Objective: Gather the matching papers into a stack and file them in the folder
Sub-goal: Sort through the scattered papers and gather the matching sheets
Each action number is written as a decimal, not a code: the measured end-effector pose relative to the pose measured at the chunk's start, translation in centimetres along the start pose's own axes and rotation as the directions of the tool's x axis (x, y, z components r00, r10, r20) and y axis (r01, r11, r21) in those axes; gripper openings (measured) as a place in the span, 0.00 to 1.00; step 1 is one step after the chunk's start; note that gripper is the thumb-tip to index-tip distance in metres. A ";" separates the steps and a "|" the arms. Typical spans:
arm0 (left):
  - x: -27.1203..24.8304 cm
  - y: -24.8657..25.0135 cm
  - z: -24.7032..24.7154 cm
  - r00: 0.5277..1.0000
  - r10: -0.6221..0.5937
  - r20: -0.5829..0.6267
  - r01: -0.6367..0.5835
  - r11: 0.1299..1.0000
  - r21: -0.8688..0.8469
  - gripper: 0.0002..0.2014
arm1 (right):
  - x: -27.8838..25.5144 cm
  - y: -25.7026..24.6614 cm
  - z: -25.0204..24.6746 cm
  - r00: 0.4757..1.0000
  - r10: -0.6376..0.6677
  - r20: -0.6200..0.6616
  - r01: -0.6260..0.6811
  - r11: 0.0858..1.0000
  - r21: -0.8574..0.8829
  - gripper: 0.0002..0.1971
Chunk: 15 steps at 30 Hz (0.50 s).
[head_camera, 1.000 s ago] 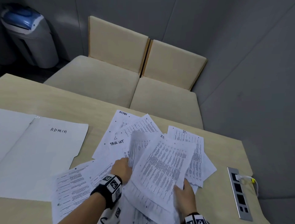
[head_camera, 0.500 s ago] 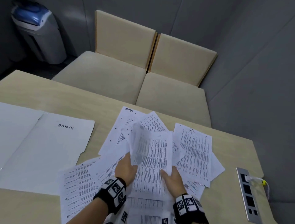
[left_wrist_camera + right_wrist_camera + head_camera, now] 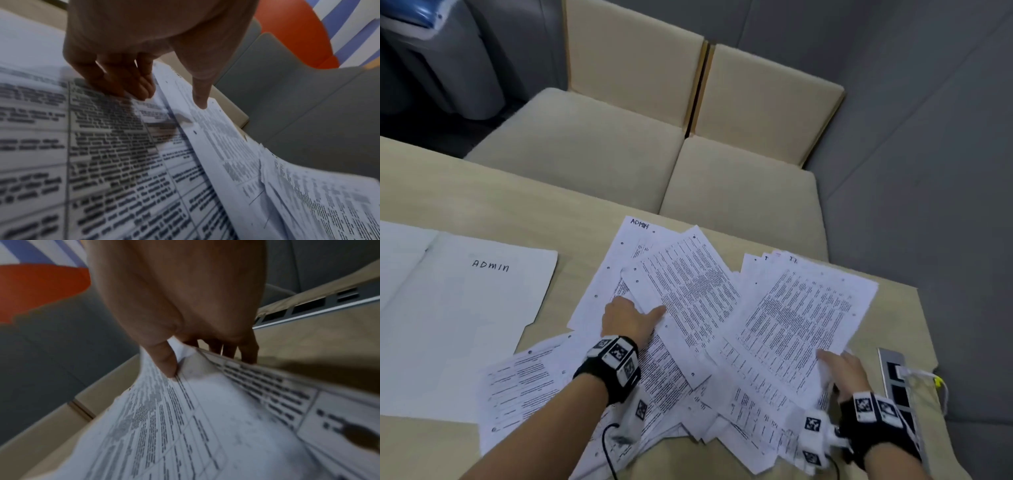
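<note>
An open white folder (image 3: 465, 325) marked ADMIN lies at the left of the table. Printed sheets are scattered in the middle, and one at the far edge is headed ADMIN (image 3: 633, 236). My left hand (image 3: 633, 313) (image 3: 172, 97) pinches the left edge of a punched printed sheet (image 3: 688, 291) (image 3: 216, 138), thumb on top and fingers curled at its edge. My right hand (image 3: 835, 363) (image 3: 197, 360) pinches the near right corner of another printed sheet (image 3: 801, 325) (image 3: 205, 418), lifted slightly over sheets headed IT (image 3: 763, 260).
A power socket panel (image 3: 893, 377) with a plugged cable sits in the table (image 3: 482, 192) just right of my right hand. Two beige chairs (image 3: 592, 144) stand beyond the far edge. A grey bin (image 3: 441, 61) is at the far left.
The sheet held up between both hands has gone to the right in my right hand. My left hand has let it go and now pinches a sheet in the middle pile.
</note>
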<state>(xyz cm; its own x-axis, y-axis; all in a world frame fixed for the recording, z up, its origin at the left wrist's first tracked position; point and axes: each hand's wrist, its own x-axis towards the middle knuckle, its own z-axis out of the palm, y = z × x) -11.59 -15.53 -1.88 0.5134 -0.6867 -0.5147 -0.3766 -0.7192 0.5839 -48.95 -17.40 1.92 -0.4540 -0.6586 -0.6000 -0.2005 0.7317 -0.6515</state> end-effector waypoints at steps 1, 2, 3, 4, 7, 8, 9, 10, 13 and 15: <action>0.3 0.2 0.7 1.000 -0.024 -0.011 0.024 0.999 0.044 0.49 | 0.6 -0.2 0.2 1.000 -0.002 -0.004 0.001 0.999 -0.038 0.22; 0.3 0.6 1.2 0.998 -0.054 -0.026 0.057 0.994 0.093 0.50 | 0.9 -0.7 0.6 1.000 -0.007 -0.009 0.006 0.998 -0.064 0.23; 0.2 1.2 1.6 0.996 -0.082 -0.028 0.085 0.985 0.151 0.49 | 1.6 -1.0 1.1 1.000 -0.010 -0.009 0.010 0.997 -0.076 0.24; 0.0 1.9 1.9 0.995 -0.102 -0.019 0.103 0.973 0.208 0.44 | 2.0 -1.3 1.6 1.000 -0.018 -0.016 0.017 0.996 -0.085 0.24; -0.6 3.1 2.3 0.995 -0.095 0.016 0.087 0.959 0.268 0.28 | 3.5 -1.2 2.0 0.997 0.035 -0.066 -0.041 0.995 -0.092 0.26; -0.7 3.0 2.4 0.996 -0.085 0.030 0.076 0.971 0.228 0.24 | 3.7 -1.1 1.7 0.997 0.045 -0.055 -0.050 0.995 -0.085 0.23; -0.6 2.6 2.3 0.997 -0.065 0.045 0.057 0.985 0.162 0.20 | 4.1 -0.9 1.3 0.998 0.045 -0.041 -0.048 0.997 -0.063 0.17; -0.5 2.2 2.0 0.998 -0.038 0.056 0.033 0.996 0.077 0.18 | 4.0 -1.0 0.7 0.999 0.045 -0.030 -0.046 0.998 -0.033 0.12; -0.5 1.4 0.6 0.997 0.043 0.058 -0.034 0.989 -0.141 0.18 | 1.5 -3.2 -1.9 1.000 -0.017 -0.003 0.017 1.000 0.006 0.13; -0.7 1.0 -0.4 0.995 0.087 0.051 -0.073 0.969 -0.235 0.18 | -0.9 -4.7 -4.3 0.988 -0.142 0.063 0.136 0.987 0.081 0.09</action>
<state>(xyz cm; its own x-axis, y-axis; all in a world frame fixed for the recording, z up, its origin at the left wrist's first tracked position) -12.01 -15.78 -0.69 0.4389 -0.7513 -0.4929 -0.2209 -0.6219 0.7513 -51.36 -19.48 7.48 -0.3658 -0.7653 -0.5296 -0.1899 0.6184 -0.7626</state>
